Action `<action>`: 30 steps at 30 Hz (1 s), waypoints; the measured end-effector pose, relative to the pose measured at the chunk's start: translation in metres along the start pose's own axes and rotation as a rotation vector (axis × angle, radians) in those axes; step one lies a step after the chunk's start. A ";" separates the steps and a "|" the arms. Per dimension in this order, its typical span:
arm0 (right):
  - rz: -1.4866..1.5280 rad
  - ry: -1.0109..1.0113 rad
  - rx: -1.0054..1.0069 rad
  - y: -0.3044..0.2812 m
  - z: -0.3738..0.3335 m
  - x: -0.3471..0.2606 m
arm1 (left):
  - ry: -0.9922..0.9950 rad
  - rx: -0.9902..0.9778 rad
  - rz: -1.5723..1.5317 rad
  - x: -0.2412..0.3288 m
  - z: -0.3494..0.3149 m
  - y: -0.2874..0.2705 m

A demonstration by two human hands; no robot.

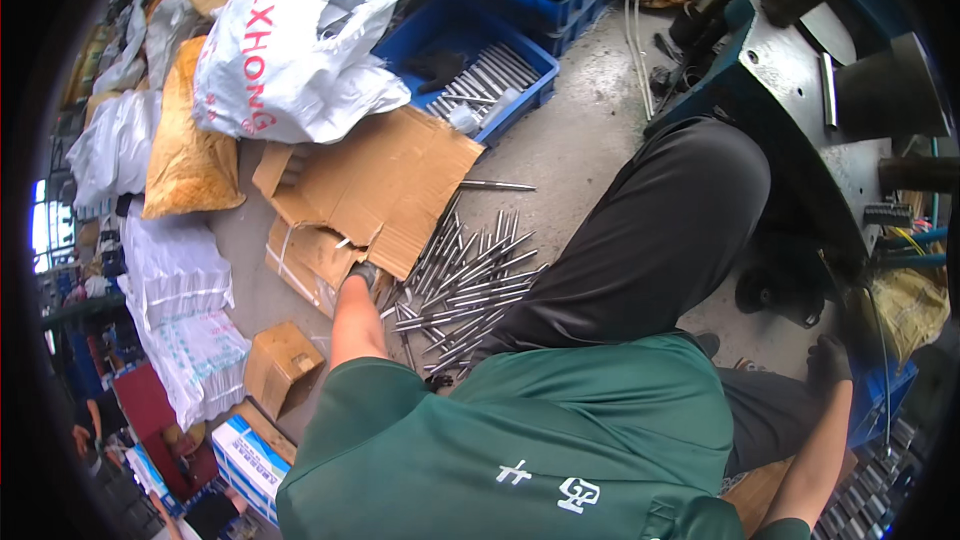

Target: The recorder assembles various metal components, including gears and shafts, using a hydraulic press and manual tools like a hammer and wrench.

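Note:
My left hand [364,273], in a dark glove, grips the torn lower edge of an open cardboard box [385,190], its fingers partly hidden by the cardboard. The box lies tilted, with flaps spread and the board ripped near my hand. Beside it, a loose heap of slim metal rods [465,275] covers the floor up to my bent leg. One rod [497,185] lies apart above the heap. Over on the right, my right hand [828,362], also gloved, is beside my dark trouser leg; its fingers are too dark to make out.
A blue bin [545,90] beyond the box holds rows of rods and a dark glove. Another blue crate [595,10] stands behind it. White sacks [300,60], a yellow sack [185,155] and a small carton [283,368] line the left. Heavy machinery [800,90] occupies the right.

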State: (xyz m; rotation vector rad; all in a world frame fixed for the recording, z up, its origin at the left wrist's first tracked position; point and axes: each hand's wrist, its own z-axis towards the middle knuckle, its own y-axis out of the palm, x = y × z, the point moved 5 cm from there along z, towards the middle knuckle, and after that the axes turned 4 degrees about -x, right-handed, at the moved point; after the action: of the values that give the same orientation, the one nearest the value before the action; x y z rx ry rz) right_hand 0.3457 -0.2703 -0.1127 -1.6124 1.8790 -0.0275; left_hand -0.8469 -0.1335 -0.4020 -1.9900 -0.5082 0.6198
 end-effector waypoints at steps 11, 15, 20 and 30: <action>-0.049 0.085 0.002 0.005 -0.008 -0.002 | 0.084 -0.484 0.170 -0.003 -0.037 0.000; -0.133 0.107 0.037 0.006 -0.009 0.003 | 0.356 -0.642 0.471 0.007 -0.029 -0.011; -0.159 0.089 0.063 0.003 -0.017 -0.002 | -0.118 -0.609 -0.131 0.006 -0.035 -0.011; -0.185 0.045 0.060 0.033 -0.037 -0.037 | -0.161 -0.735 -0.074 -0.017 -0.035 0.042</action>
State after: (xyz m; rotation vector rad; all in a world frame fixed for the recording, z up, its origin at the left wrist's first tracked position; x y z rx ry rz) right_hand 0.3002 -0.2431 -0.0806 -1.7516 1.7390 -0.1993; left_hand -0.8351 -0.1859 -0.4209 -2.5977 -1.0132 0.5997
